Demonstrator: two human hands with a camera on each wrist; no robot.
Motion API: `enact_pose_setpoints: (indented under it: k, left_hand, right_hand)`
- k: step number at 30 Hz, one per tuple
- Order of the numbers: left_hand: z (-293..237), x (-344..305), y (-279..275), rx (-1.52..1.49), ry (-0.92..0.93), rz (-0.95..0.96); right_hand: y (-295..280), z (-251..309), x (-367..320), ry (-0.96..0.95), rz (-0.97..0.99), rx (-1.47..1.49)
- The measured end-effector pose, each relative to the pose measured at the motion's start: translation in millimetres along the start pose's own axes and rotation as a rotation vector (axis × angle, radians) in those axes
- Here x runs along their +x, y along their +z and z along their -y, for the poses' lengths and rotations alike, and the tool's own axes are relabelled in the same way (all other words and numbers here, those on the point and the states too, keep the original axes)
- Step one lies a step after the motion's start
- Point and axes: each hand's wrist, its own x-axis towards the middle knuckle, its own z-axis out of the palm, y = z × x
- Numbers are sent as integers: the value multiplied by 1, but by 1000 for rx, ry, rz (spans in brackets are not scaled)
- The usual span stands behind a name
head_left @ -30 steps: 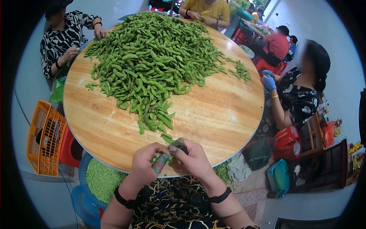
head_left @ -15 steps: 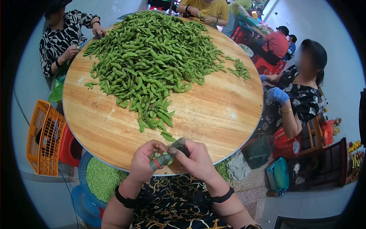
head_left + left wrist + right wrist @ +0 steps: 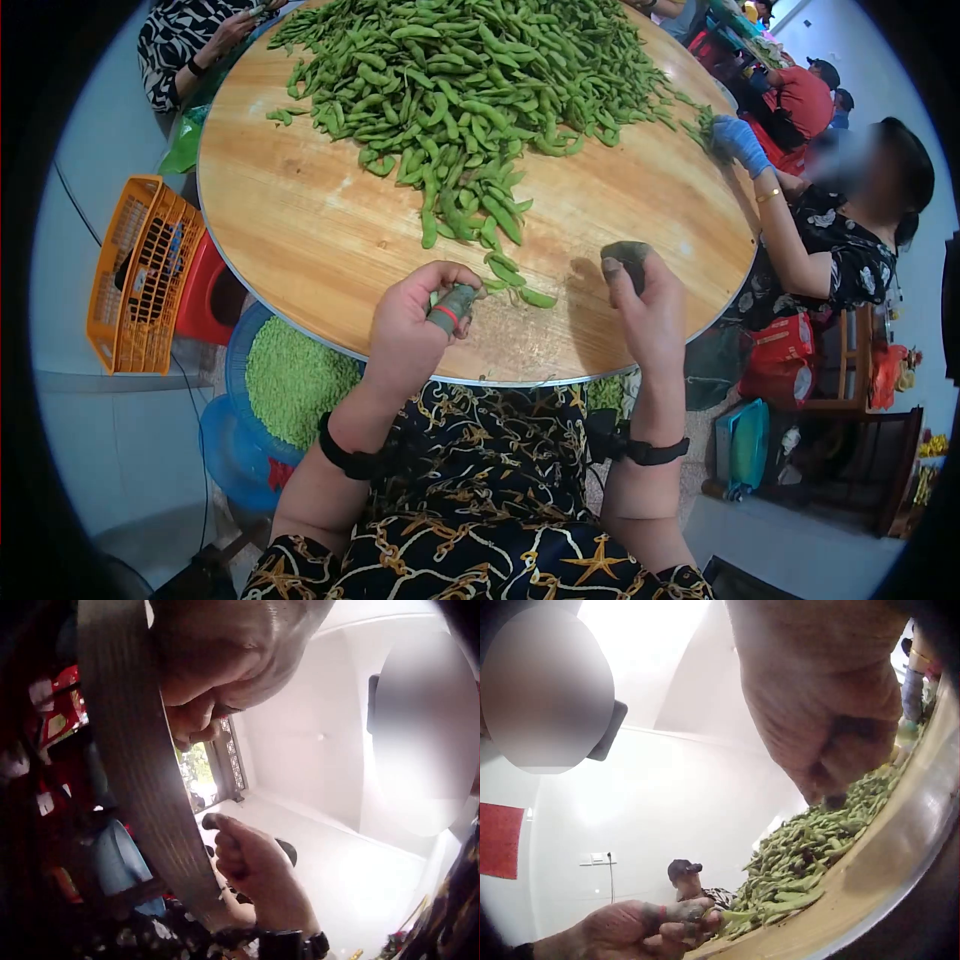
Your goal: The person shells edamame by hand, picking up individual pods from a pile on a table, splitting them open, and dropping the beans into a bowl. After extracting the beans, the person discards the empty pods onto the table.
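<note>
My left hand (image 3: 405, 325) is over the table's near edge, curled round a few pale green soybeans that show between its fingers. A grey-green cover with a red band (image 3: 443, 314) wraps its thumb. To the right, apart from it, my right hand (image 3: 650, 310) is raised over the wood with fingers curled. Dark covers (image 3: 625, 256) sit on its fingertips, and nothing shows in its grasp. Loose soybean pods (image 3: 503, 270) lie just beyond the left hand. A large heap of green pods (image 3: 480, 90) spreads behind them on the round wooden table (image 3: 300, 240).
Below the table's left edge stands a blue basin (image 3: 236, 365) of shelled beans (image 3: 295, 375), beside an orange crate (image 3: 130, 285) and a red stool (image 3: 205, 300). At the right a seated person's blue-gloved hand (image 3: 740, 143) reaches to pods. Another person's patterned sleeve (image 3: 180, 45) is far left.
My right hand has moved away from the left, out to the right, after both worked close together. The head view has shifted downward. The gloved person's hand now reaches onto the table.
</note>
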Motion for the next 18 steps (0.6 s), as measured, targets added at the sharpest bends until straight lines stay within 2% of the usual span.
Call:
enact_pose_setpoints:
  k: [1,2,3,4,6,7,9,10,12,13,17,18]
  left_hand:
    - [-3,0,-1,2,-5,-5]
    - [-7,0,-3,184,23,-25]
    - [-9,-1,-4,366,51,-43]
    - [-8,0,-7,370,45,-46]
    - [-6,2,-11,514,138,-69]
    - [-6,3,-14,517,134,-71]
    - [-8,5,-19,709,390,-187]
    - [-11,3,-22,712,389,-188]
    - [-20,-1,-27,772,517,-364]
    - [-22,0,-29,861,658,-373]
    - [-33,-8,-21,886,695,-338]
    - [-34,-9,-22,875,626,-337]
  right_hand:
    - [-4,-2,-1,-9,36,-73]
    - [-4,-4,-3,-16,72,-146]
    - [1,0,-7,-148,76,-176]
    - [5,6,-12,-143,80,-172]
    - [15,17,-21,-164,275,-360]
    - [26,13,-23,-266,259,-385]
    - [34,7,-23,-281,218,-444]
    - [36,5,-23,-299,175,-507]
    - [36,0,-21,-317,105,-487]
    - [35,0,-20,-295,91,-474]
    - [37,10,-19,-253,89,-389]
    - [38,14,-21,-207,100,-342]
